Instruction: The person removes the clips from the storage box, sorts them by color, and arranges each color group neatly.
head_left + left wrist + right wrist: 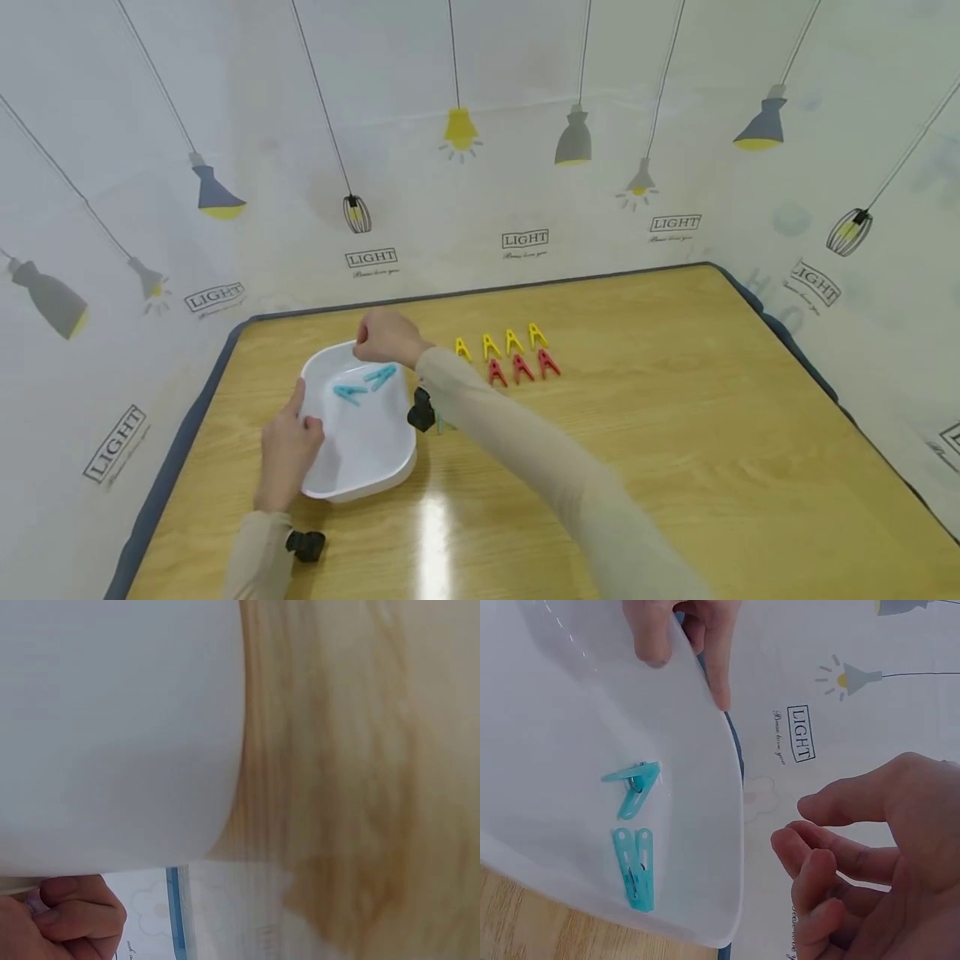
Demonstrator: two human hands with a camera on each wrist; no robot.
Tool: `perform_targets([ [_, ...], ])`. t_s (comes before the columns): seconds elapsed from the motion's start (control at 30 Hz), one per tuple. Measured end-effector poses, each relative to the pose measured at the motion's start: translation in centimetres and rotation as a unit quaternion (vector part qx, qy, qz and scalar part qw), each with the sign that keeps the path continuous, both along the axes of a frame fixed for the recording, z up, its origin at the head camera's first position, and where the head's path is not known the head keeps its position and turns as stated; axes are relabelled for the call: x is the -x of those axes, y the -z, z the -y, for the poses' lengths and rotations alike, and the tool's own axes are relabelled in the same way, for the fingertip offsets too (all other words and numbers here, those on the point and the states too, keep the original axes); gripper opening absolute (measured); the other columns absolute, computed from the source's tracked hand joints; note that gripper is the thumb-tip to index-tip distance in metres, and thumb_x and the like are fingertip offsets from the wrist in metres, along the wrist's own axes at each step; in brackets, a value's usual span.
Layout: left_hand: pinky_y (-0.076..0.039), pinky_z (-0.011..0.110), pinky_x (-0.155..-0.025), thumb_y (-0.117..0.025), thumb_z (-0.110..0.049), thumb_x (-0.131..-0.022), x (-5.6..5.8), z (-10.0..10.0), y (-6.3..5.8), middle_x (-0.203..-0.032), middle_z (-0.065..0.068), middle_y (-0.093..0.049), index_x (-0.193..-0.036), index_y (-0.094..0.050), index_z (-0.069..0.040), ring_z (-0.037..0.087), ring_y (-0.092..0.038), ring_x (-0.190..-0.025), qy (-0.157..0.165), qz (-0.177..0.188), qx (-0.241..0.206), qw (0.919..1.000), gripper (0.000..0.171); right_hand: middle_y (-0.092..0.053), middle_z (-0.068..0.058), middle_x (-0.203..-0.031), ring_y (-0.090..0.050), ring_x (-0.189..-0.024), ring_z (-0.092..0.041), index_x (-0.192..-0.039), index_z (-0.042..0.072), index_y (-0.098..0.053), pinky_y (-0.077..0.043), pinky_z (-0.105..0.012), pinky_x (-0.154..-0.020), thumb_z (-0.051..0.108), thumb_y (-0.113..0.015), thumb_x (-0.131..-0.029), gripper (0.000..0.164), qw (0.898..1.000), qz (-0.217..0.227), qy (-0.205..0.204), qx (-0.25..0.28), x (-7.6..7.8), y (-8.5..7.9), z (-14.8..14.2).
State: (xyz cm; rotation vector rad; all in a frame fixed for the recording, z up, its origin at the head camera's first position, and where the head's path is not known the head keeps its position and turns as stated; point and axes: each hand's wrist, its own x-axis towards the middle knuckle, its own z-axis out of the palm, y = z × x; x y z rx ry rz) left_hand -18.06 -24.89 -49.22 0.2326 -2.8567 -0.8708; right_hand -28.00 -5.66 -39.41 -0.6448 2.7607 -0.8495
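My left hand (288, 450) grips the left rim of a white plastic basin (360, 454), thumb over the inner side, fingers outside. Two turquoise clothespins (634, 866) lie in the basin, near its far end. Over the far right rim is my right hand (390, 336); the right wrist view shows its fingers (814, 874) loosely bent, holding nothing, with the thumb a little apart from them. The basin's outer wall (112, 735) fills much of the left wrist view.
Right of the basin, several yellow clothespins (513, 340) stand in a row behind three red clothespins (521, 367). Part of a pale bluish piece (441, 425) shows beneath my right forearm. A lamp-patterned cloth wall (450, 200) borders the wooden table (712, 417).
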Motion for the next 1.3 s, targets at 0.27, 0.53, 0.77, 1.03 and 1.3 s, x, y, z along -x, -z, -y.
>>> perform_targets([
  [0.27, -0.039, 0.023, -0.049, -0.050, -0.004, -0.095, 0.3, 0.5, 0.1, -0.064, 0.009, -0.044, -0.157, -0.029, 0.002, 0.017, -0.042, -0.055, 0.015, -0.009, -0.003, 0.9998, 0.066, -0.059, 0.006, -0.068, -0.052, -0.062, -0.008, -0.075, 0.014, -0.068, -0.042, -0.019, -0.054, 0.018, -0.070, -0.089, 0.014, 0.998, 0.042, 0.022, -0.027, 1.2, 1.6, 2.5],
  [0.53, -0.040, 0.023, -0.048, -0.050, -0.003, -0.092, 0.4, 0.7, 0.3, -0.064, 0.009, -0.047, -0.156, -0.031, 0.001, 0.016, -0.046, -0.054, 0.006, -0.012, -0.007, 0.9999, 0.067, -0.054, 0.008, -0.067, -0.049, -0.060, -0.009, -0.073, 0.016, -0.058, -0.041, -0.021, -0.050, 0.021, -0.072, -0.086, 0.020, 0.996, 0.013, 0.000, -0.086, 2.0, 3.3, 5.0],
  [0.77, -0.043, 0.022, -0.049, -0.052, -0.003, -0.091, 0.4, 0.8, 0.1, -0.067, 0.013, -0.054, -0.156, -0.031, 0.001, 0.017, -0.051, -0.056, 0.008, -0.010, -0.006, 0.9999, 0.068, -0.064, 0.003, -0.082, -0.052, -0.071, -0.012, -0.087, 0.014, -0.064, -0.045, -0.024, -0.061, 0.026, -0.075, -0.087, 0.015, 0.990, 0.005, -0.018, -0.142, 2.0, 5.5, 6.0],
  [1.03, -0.042, 0.021, -0.047, -0.053, -0.002, -0.092, 0.4, 0.6, 0.1, -0.068, 0.013, -0.054, -0.156, -0.032, 0.000, 0.016, -0.050, -0.055, 0.005, -0.015, -0.014, 0.9998, 0.068, -0.064, 0.002, -0.075, -0.055, -0.066, -0.011, -0.085, 0.011, -0.067, -0.048, -0.022, -0.059, 0.027, -0.077, -0.088, 0.019, 0.989, -0.032, -0.030, -0.144, 1.9, 7.3, 6.4],
  [1.3, -0.041, 0.022, -0.048, -0.053, -0.002, -0.091, 0.4, 0.8, 0.3, -0.070, 0.015, -0.055, -0.155, -0.034, 0.001, 0.017, -0.049, -0.056, -0.001, -0.025, -0.007, 0.9997, 0.068, -0.071, 0.002, -0.078, -0.059, -0.067, -0.011, -0.082, 0.011, -0.073, -0.048, -0.021, -0.057, 0.023, -0.077, -0.089, 0.015, 0.994, -0.019, -0.026, -0.104, 1.8, 8.1, 6.7],
])
